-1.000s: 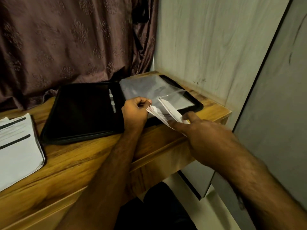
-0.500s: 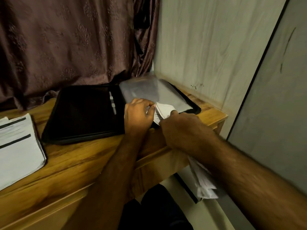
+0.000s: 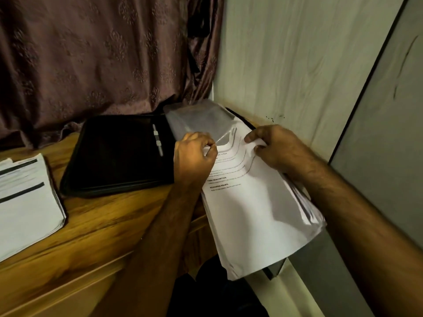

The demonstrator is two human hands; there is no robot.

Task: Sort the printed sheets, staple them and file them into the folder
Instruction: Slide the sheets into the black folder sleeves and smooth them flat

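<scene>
A black folder [image 3: 114, 156] lies open on the wooden desk [image 3: 91, 225], with clear plastic sleeves [image 3: 201, 120] on its right half. A bundle of printed sheets [image 3: 256, 213] hangs over the desk's right end, its top edge curled at the mouth of a sleeve. My left hand [image 3: 194, 154] pinches the sleeve's edge at the bundle's top left. My right hand [image 3: 274, 145] pinches the bundle's top right corner.
A second stack of printed sheets [image 3: 25, 202] lies at the desk's left edge. A brown curtain [image 3: 91, 53] hangs behind the desk. A pale wood-grain panel [image 3: 297, 53] and a grey door [image 3: 389, 133] close in the right side. Floor shows below the desk's right end.
The bundle has swung from hanging below my right hand to lying face up at the sleeve's mouth. My right hand moved up and right to its top corner. My left hand stayed.
</scene>
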